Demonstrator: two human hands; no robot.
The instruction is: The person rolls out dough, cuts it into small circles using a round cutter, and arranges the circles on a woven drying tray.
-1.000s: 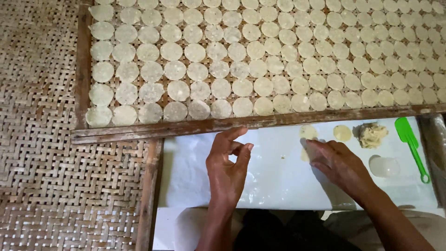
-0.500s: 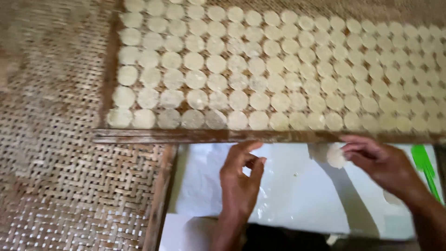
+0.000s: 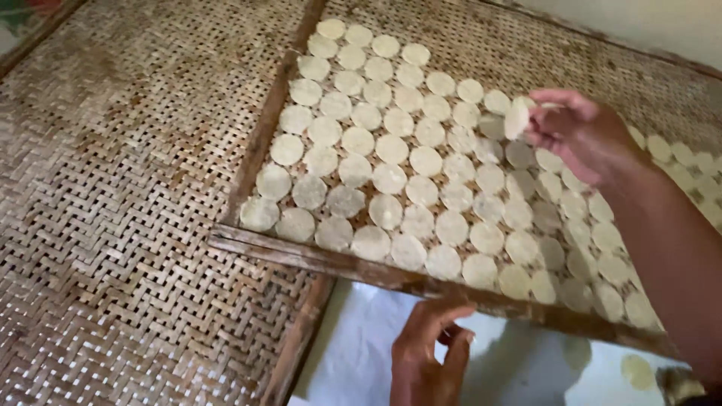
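Big woven bamboo drying tray with wooden frame (image 3: 248, 244), packed with rows of pale round flat discs (image 3: 391, 177). Right hand (image 3: 583, 135) above tray's far side, grip pinched on one pale round disc (image 3: 517, 116). Left hand (image 3: 425, 357) below tray frame, on white sheet (image 3: 353, 353), fingers loosely curled, holding nothing.

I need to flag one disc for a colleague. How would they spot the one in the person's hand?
Find the woven tray covered in rows of pale discs. Above its far right side is the right hand. The disc pinched in its fingertips stands on edge in the air, while the others lie flat.
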